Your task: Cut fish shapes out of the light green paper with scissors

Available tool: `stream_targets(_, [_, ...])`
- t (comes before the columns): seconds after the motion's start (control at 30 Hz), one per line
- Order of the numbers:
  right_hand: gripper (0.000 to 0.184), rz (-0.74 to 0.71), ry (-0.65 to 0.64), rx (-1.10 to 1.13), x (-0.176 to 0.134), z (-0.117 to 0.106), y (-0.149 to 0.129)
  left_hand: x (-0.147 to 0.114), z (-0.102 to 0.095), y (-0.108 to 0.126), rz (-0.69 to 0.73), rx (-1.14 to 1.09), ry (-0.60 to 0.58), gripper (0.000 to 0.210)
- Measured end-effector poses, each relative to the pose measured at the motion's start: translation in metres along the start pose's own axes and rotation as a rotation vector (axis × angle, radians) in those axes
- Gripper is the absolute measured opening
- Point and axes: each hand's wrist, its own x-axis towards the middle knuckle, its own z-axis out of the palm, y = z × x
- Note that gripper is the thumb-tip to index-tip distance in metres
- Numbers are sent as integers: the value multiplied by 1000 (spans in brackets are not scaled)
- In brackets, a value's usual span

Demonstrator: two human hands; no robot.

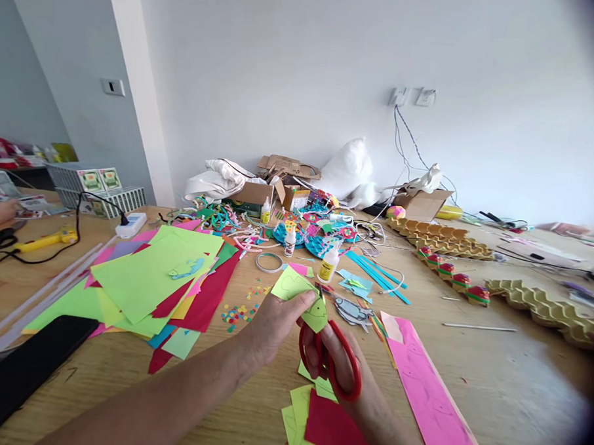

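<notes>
Green paper [290, 283] pinched in left hand [277, 321], red scissors [357, 371] gripped in right hand [339, 353], forearms [186, 383] angled inward

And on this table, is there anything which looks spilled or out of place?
Yes: small coloured dots lie scattered on the table, between the paper pile and the left hand. They are loose, so they look spilled, though this may be deliberate.

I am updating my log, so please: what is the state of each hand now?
Left hand: closed, holding the yellow-green paper.
Right hand: closed, holding the red-handled scissors.
</notes>
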Motion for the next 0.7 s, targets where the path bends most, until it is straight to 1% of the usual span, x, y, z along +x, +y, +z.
stream_targets(0.27, [47, 7, 15, -27, -2, 0, -1, 1, -2, -3, 12, 52, -16, 19])
stream_targets(0.53, [49, -24, 21, -50, 1, -2, 7, 0, 0, -1, 13, 77, -19, 19])
stream_targets(0.7, [48, -4, 28, -56, 0, -1, 3, -1, 0, -1, 10, 66, -16, 19])
